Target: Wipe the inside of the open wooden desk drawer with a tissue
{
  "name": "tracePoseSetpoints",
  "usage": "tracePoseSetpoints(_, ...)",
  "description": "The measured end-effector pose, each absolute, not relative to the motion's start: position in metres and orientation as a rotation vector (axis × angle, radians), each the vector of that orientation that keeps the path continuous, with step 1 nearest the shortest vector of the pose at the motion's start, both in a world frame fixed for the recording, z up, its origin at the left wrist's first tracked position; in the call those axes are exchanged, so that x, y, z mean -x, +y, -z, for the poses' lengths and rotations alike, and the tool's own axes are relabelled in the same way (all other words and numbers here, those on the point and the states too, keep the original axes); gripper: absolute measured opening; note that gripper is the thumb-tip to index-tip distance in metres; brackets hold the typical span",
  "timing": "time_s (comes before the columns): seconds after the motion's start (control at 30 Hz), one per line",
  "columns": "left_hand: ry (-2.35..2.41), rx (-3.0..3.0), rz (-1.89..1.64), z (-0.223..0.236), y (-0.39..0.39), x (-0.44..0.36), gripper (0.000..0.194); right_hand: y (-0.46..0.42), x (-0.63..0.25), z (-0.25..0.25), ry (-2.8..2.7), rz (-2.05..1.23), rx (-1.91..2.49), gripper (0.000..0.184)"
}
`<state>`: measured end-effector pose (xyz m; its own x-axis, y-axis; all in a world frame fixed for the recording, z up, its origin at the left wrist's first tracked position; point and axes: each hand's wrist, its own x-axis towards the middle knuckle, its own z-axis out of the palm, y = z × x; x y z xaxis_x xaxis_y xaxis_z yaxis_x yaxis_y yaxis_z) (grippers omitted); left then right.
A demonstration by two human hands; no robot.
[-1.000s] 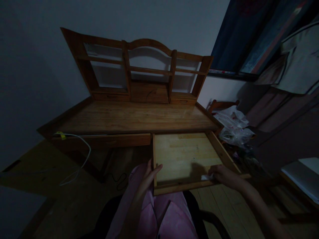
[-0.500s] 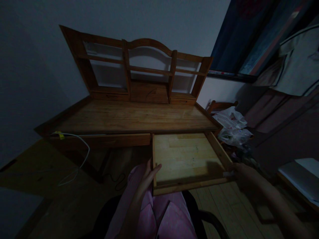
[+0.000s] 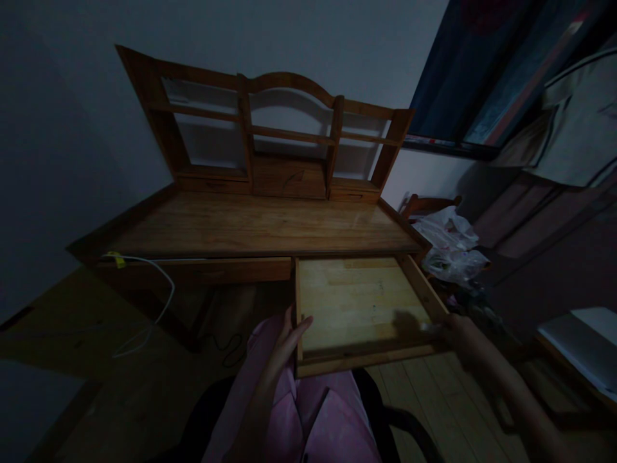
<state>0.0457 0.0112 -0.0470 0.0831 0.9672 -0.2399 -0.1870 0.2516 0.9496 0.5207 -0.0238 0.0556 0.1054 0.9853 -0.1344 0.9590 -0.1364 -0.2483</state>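
Note:
A wooden drawer [image 3: 357, 302] is pulled out from the right half of the desk [image 3: 270, 225], its pale bottom bare. My left hand [image 3: 288, 337] grips the drawer's left wall, thumb over the top edge and fingers along the outside. At the front right corner, my right hand [image 3: 453, 329] is closed on a small whitish cloth-like thing [image 3: 429, 326], which reaches inside the drawer. Dim light and blur hide its exact kind. A shadow of the hand falls on the drawer bottom.
A wooden shelf unit [image 3: 289, 132] stands at the desk's back. The left drawer [image 3: 231, 270] is slightly out, with a white cable [image 3: 166, 276] hanging near it. Plastic bags [image 3: 450, 241] lie on a chair at right. My pink-clad legs [image 3: 318, 418] are below the drawer.
My right hand has moved slightly left and inward over the drawer's front right corner, taking the whitish thing with it. My left hand and the drawer stay in place.

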Motion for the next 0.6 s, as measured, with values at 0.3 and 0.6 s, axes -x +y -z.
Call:
tracePoseSetpoints(0.3,1.125,-0.947,-1.089,0.032,0.007,-0.049,0.078,-0.008,-0.418,-0.057,-2.148,-0.999,1.705,0.048)
tracePoseSetpoints(0.6,1.124,-0.961,-1.091,0.033,0.008,-0.050,0.079,-0.002,-0.394,-0.061,-2.258,-1.176,1.708,0.051)
